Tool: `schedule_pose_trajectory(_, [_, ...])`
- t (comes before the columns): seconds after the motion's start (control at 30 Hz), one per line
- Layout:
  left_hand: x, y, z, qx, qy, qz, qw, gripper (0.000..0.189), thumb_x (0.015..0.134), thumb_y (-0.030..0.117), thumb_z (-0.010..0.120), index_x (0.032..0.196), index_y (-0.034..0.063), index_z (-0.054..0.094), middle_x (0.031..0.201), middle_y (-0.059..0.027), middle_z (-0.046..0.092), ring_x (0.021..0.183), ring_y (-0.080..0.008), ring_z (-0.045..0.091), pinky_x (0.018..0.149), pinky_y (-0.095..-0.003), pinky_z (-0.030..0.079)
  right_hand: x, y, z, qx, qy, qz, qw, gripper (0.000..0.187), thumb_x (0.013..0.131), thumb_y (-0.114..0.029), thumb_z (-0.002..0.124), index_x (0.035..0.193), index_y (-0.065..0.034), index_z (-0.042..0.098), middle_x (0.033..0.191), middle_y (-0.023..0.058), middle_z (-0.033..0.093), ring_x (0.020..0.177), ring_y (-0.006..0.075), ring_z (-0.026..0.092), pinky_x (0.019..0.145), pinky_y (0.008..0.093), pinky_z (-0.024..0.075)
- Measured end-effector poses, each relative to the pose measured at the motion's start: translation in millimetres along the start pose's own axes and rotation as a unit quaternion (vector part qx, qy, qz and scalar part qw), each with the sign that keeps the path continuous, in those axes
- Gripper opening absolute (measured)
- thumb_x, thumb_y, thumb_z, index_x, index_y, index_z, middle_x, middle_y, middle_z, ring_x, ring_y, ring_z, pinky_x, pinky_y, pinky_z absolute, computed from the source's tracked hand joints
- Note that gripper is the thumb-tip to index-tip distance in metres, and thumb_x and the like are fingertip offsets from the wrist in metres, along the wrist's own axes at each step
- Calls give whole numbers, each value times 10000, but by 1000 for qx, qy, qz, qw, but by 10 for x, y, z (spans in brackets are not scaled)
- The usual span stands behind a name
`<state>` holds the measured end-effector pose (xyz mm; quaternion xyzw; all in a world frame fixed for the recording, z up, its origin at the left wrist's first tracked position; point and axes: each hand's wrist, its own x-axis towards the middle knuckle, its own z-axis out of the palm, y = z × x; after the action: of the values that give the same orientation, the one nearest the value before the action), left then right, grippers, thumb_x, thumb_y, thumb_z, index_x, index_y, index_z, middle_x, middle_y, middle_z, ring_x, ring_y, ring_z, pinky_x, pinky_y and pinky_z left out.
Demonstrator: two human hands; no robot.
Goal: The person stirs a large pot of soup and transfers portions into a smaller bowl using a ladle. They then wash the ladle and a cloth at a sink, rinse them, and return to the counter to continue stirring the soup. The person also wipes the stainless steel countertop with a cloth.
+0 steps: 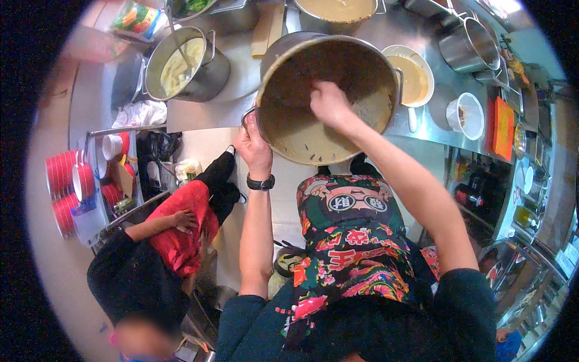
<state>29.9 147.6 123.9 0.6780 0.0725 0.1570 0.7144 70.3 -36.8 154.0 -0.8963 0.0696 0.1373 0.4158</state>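
Note:
A large metal stockpot (325, 99) is tilted towards me, its mouth facing me, with beige residue coating the inside. My left hand (254, 147) grips the pot's side handle at the left rim; a dark watch is on that wrist. Inside the pot is my right hand (332, 104), its fingers curled and blurred; whether it holds something cannot be told. Right of the pot, a white pan (409, 74) holds beige liquid. A clear plastic tub (466, 116) stands farther right on the steel counter (416, 40).
At left stands a pot with pale food (187, 63) and a ladle in it. Behind the stockpot is another pot of beige liquid (339, 9). A co-worker in a red apron (181, 226) is close on my left. Metal pots (468, 45) and an orange container (503, 129) stand right.

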Motion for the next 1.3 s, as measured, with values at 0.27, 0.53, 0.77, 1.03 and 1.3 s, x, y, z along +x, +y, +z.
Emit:
schedule_pose_trajectory(0.27, [-14, 51, -80, 10, -45, -34, 998, 294, 969, 182, 460, 1048, -54, 615, 938, -31, 637, 840, -77, 549, 760, -231, 444, -333, 85, -279, -78, -13, -48, 996, 314, 867, -141, 445, 1126, -54, 599, 983, 240, 609, 913, 400, 592, 826, 463, 474])
schedule_pose_trajectory(0.53, [-41, 216, 212, 39, -34, 45, 998, 295, 969, 181, 468, 990, -54, 644, 877, -14, 636, 769, -64, 530, 692, -214, 439, -502, 203, -149, -190, -53, -122, 973, 285, 814, -80, 463, 1050, -71, 623, 820, 255, 623, 799, 405, 623, 722, 489, 503])
schedule_pose_trajectory(0.77, [-45, 255, 262, 70, -42, 65, 995, 283, 964, 169, 477, 1030, -52, 640, 878, -10, 639, 788, -68, 529, 720, -220, 439, -330, 197, -429, -209, 63, -130, 967, 263, 802, -80, 467, 1018, -95, 616, 784, 223, 633, 780, 380, 638, 697, 482, 523])
schedule_pose_trajectory(1.03, [24, 309, 304, 59, -56, 38, 996, 277, 960, 148, 477, 1083, -58, 617, 996, -42, 636, 885, -86, 545, 803, -223, 433, -407, 384, -527, -265, -11, -64, 962, 415, 811, -64, 447, 1208, -139, 544, 828, 248, 620, 767, 404, 621, 680, 474, 517])
schedule_pose_trajectory(1.3, [-49, 339, 412, 92, -49, 87, 991, 269, 961, 145, 473, 1070, -49, 624, 986, -38, 644, 875, -85, 551, 800, -235, 438, -265, 546, -644, -306, 88, -1, 948, 184, 848, -107, 446, 978, -72, 573, 799, 218, 633, 767, 389, 644, 632, 482, 528])
